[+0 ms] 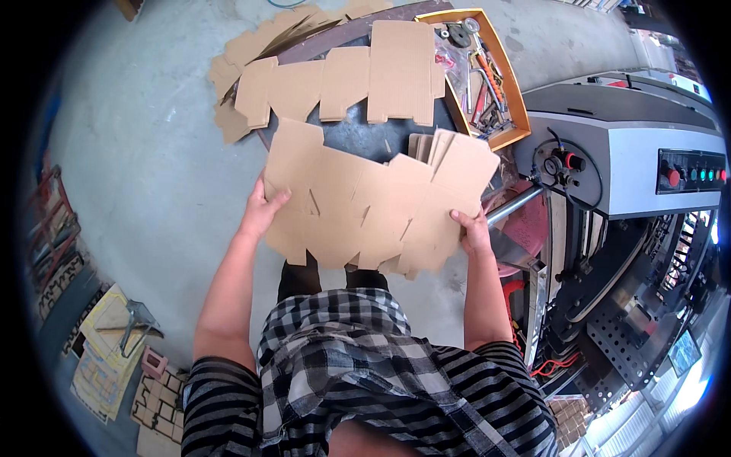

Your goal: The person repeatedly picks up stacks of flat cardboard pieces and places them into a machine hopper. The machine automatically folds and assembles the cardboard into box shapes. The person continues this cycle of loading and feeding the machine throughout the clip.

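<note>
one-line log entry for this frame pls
left hand: grips left edge of flat die-cut cardboard blanks | right hand: grips right edge | more blanks on dark table | machine at right

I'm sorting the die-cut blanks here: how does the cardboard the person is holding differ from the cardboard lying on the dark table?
The held cardboard blanks are up in the air, gripped by the left hand and right hand; the cardboard blank on the table lies flat, untouched. The held cardboard looks like a fanned stack of several sheets; the table one looks like a single spread sheet. Both are plain brown, unfolded, with cut flaps.
</note>
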A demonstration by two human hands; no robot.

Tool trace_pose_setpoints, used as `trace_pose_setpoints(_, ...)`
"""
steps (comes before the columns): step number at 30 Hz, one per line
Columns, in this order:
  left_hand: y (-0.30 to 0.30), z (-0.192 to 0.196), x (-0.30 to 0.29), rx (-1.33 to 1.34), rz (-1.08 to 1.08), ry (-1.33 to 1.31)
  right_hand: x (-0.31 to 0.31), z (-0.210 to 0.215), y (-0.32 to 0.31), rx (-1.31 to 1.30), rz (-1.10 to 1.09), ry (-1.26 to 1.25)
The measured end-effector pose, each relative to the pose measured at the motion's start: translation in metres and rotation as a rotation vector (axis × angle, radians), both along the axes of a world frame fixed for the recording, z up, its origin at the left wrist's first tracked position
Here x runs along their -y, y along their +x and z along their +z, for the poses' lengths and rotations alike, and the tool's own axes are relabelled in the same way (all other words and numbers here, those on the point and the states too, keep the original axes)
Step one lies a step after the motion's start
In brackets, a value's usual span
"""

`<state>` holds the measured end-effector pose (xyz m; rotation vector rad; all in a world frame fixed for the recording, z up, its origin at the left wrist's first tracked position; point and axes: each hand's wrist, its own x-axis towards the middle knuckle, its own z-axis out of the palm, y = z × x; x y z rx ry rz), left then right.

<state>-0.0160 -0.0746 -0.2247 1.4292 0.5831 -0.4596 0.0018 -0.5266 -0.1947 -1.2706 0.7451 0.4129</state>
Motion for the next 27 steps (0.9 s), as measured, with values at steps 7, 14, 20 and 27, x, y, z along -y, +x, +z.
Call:
trace_pose_setpoints(7, -0.031, -0.024, 0.002, 0.044, -0.032, 0.074, 0.001, -0.032, -0.060, -0.094, -0.017, -0.037)
trace_pose_setpoints(14, -0.018, -0.019, -0.006, -0.278, 0.088, -0.275, 0.015, -0.041, -0.051, -0.232, 0.017, -0.003)
trace_pose_setpoints(20, -0.045, -0.015, 0.002, -0.225, 0.047, -0.162, 0.035, -0.031, -0.057, -0.269, 0.124, 0.084)
trace_pose_setpoints(27, -0.076, 0.018, -0.008, -0.023, 0.051, -0.086, 0.037, 0.000, -0.093, -0.117, 0.118, 0.042)
